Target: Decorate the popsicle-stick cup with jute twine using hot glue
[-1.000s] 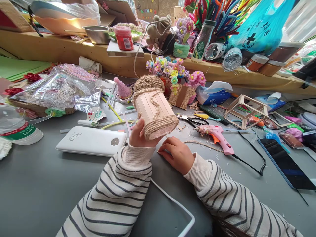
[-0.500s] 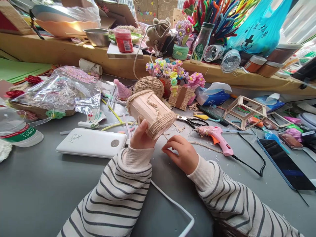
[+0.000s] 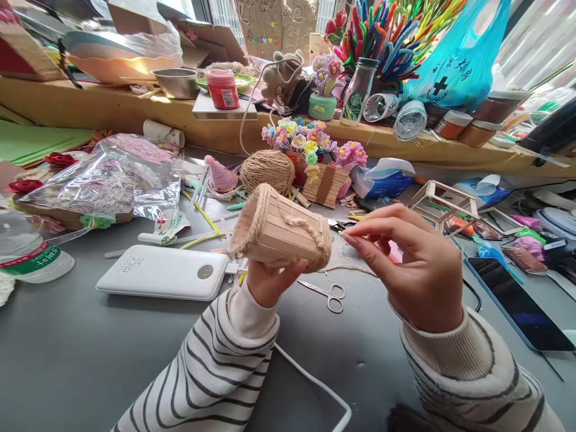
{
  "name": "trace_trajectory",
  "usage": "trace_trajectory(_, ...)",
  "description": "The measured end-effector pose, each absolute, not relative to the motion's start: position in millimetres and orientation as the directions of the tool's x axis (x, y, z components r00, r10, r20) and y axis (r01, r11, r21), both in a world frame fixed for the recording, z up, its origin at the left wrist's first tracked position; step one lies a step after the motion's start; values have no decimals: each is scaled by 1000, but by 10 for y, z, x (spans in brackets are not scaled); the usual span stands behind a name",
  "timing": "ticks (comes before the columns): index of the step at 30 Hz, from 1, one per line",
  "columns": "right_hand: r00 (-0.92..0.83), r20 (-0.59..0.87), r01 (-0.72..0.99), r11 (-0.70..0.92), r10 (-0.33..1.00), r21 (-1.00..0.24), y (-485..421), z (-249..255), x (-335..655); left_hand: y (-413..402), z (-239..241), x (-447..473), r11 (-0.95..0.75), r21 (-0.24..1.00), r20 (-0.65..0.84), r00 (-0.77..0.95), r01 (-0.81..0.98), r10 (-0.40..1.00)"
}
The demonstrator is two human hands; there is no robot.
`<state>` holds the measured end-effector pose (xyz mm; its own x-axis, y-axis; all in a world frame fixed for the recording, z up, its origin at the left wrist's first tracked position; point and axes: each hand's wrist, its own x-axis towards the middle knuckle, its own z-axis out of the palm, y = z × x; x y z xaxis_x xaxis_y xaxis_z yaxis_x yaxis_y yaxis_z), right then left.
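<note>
My left hand (image 3: 270, 281) grips a small wooden cup (image 3: 281, 231) from below. The cup is made of flat wooden sticks, tilted on its side with its open mouth to the left. Braided twine (image 3: 257, 216) rings its mouth, more twine wraps the other end, and a wavy cord runs along the side. My right hand (image 3: 405, 258) is raised just right of the cup, thumb and forefinger pinched together; a tiny pale bit shows at the fingertips, too small to name. Small scissors (image 3: 330, 295) lie on the table below the cup. Behind my right hand, the pink glue gun (image 3: 396, 252) is mostly hidden.
A white power bank (image 3: 164, 273) with a cable lies left of my hands. Behind the cup sit a twine ball (image 3: 267, 171) and a bundle of sticks (image 3: 324, 185). A phone (image 3: 517, 300) and a wooden frame (image 3: 443, 201) are at the right. A cluttered ledge (image 3: 216, 129) runs along the back.
My right hand has lifted off the table and moved right, uncovering the small scissors. The cup has turned in my left hand, so its mouth shows more and its other end has swung right.
</note>
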<state>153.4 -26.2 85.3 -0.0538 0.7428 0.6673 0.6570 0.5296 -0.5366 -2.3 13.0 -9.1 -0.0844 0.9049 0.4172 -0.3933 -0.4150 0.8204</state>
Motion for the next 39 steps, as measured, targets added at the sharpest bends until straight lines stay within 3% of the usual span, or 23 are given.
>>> trace_trajectory(4, -61, 701, 647, 563, 711, -514, -295, 911, 1420, 2, -95, -31, -427, 881, 433, -16, -205, 901)
trace_trajectory(7, -64, 724, 648, 580, 687, -494, -307, 894, 1369, -13, -96, -78, -501, 859, 512, 112, -107, 852)
trace_trajectory(11, -55, 744, 651, 589, 666, -479, -315, 838, 1309, 26, -110, -128, -572, 819, 570, 201, -56, 797)
trace_trajectory(17, -17, 768, 673, 575, 640, -465, -346, 778, 1255, 12, -66, -118, -560, 829, 543, 236, 3, 806)
trace_trajectory(39, -32, 792, 721, 563, 609, -404, -346, 761, 1244, -9, -138, -81, -506, 862, 498, 138, 28, 856)
